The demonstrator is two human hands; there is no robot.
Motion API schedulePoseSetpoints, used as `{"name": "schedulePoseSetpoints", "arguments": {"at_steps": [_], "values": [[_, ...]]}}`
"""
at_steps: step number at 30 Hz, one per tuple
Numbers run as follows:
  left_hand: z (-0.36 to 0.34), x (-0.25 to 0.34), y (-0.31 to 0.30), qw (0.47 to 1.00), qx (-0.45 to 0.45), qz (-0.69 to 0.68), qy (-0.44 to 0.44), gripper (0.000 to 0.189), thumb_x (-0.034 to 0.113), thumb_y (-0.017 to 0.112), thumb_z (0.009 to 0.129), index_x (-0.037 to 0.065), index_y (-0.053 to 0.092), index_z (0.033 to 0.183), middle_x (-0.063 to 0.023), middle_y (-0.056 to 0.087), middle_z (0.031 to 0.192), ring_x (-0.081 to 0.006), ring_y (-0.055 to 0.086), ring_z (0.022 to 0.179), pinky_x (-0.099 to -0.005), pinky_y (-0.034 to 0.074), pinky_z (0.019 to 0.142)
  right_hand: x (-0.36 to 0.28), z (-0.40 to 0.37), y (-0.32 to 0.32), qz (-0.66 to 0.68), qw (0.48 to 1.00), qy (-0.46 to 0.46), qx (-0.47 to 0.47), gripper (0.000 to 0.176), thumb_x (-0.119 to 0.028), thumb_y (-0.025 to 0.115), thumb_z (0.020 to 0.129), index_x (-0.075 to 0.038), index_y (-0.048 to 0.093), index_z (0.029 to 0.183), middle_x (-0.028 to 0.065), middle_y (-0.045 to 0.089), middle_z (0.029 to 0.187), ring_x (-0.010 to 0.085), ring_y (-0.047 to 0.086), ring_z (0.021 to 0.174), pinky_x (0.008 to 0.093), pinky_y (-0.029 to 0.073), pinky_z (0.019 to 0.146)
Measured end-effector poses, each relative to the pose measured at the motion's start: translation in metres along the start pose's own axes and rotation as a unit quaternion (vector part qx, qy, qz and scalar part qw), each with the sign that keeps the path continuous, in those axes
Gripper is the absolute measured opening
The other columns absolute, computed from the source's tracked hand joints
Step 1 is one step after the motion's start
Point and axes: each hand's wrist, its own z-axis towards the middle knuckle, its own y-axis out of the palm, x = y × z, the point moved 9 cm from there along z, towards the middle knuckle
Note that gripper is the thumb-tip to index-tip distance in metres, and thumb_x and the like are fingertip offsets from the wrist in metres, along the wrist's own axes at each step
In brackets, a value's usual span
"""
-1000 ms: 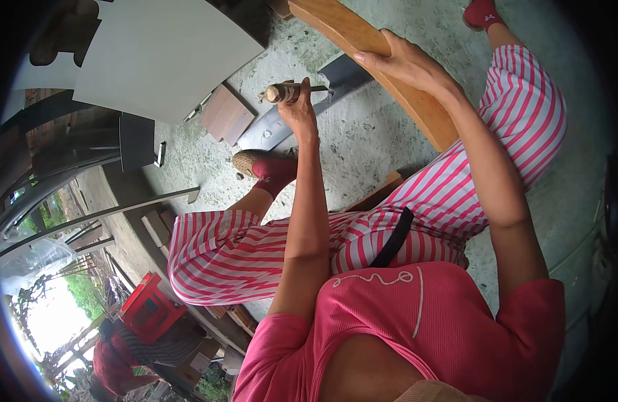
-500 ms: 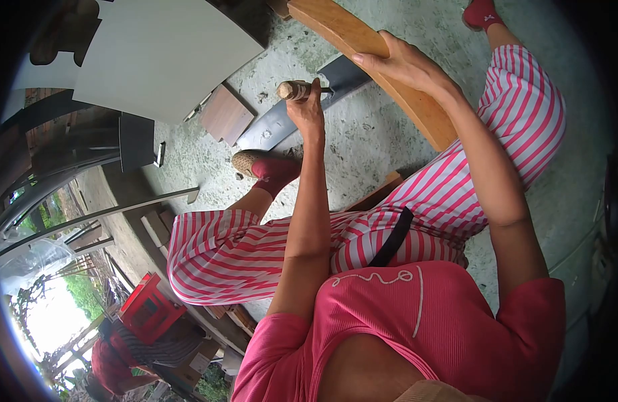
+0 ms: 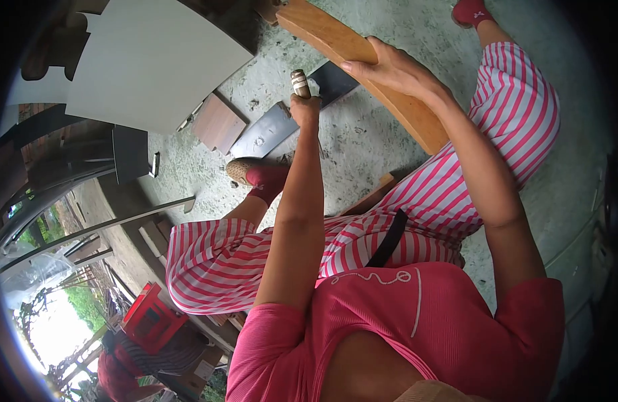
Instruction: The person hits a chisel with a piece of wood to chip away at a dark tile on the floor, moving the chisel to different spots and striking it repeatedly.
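My left hand (image 3: 305, 112) is closed around a tool with a thick, tape-wrapped handle (image 3: 299, 83). The handle's pale banded end points upward in the view; the tool's working end is hidden or too small to make out. With fingers over its edge and thumb on its face, my right hand (image 3: 399, 70) grips a long, slightly curved wooden board (image 3: 423, 127). The board slants across between my legs, its near end by my thigh. A dark grey plank (image 3: 265, 130) lies on the floor beyond my left hand.
A brown wood-grain panel (image 3: 217, 123) lies on the floor beside a large pale sheet (image 3: 148, 63). A metal strip (image 3: 121, 222) runs across at the left. Beyond it are a red plastic crate (image 3: 155, 320) and another person (image 3: 118, 368), bending down.
My left hand has turned the tool, so its handle end swings from pointing left to pointing up. My right hand keeps its hold on the board. The whole view has shifted slightly.
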Motion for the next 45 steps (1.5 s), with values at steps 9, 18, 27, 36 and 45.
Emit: {"name": "schedulePoseSetpoints", "arguments": {"at_steps": [9,18,27,36,45], "values": [[-0.013,0.015,0.002,0.996,0.041,0.006,0.076,0.034,0.017,0.066,0.065,0.002,0.050,0.090,-0.0233,0.064,0.083,-0.0428,0.062,0.081,-0.0479,0.048,0.074,0.013,0.001,0.003,0.004,0.999,0.032,-0.037,0.085,-0.069,0.056,0.073,0.006,0.051,0.113,0.0232,0.062,0.092,0.0276,0.062,0.087,0.0353,0.048,0.076],[-0.017,0.022,0.009,0.994,0.043,0.028,0.098,0.033,0.016,0.066,0.066,0.003,0.048,0.091,-0.0233,0.064,0.082,-0.0425,0.062,0.079,-0.0476,0.048,0.072,0.003,0.001,-0.005,0.025,1.000,0.008,0.002,0.083,-0.066,0.062,0.069,0.010,0.054,0.100,0.0263,0.062,0.086,0.0317,0.064,0.084,0.0378,0.050,0.071],[-0.011,0.020,-0.004,0.993,0.043,0.045,0.103,0.034,0.017,0.068,0.063,0.003,0.052,0.090,-0.0223,0.065,0.084,-0.0411,0.063,0.081,-0.0468,0.048,0.074,0.010,0.002,0.000,0.015,1.000,0.015,-0.003,0.083,-0.066,0.062,0.069,0.011,0.054,0.100,0.0257,0.062,0.087,0.0316,0.064,0.082,0.0383,0.049,0.072],[0.000,-0.001,-0.006,0.996,0.028,0.001,0.087,0.038,0.022,0.073,0.062,0.002,0.052,0.087,-0.0216,0.065,0.085,-0.0387,0.064,0.081,-0.0445,0.048,0.075,0.003,0.002,0.002,0.019,1.000,0.011,-0.021,0.083,-0.066,0.062,0.070,0.009,0.054,0.102,0.0259,0.061,0.094,0.0318,0.063,0.088,0.0380,0.049,0.075],[0.003,-0.002,0.013,0.997,0.005,-0.001,0.083,0.043,0.024,0.076,0.062,0.003,0.051,0.091,-0.0190,0.065,0.085,-0.0369,0.064,0.081,-0.0430,0.048,0.075,0.011,0.003,0.003,0.002,1.000,0.011,-0.007,0.083,-0.067,0.061,0.070,0.010,0.054,0.101,0.0261,0.061,0.093,0.0318,0.063,0.088,0.0375,0.049,0.074]]}}
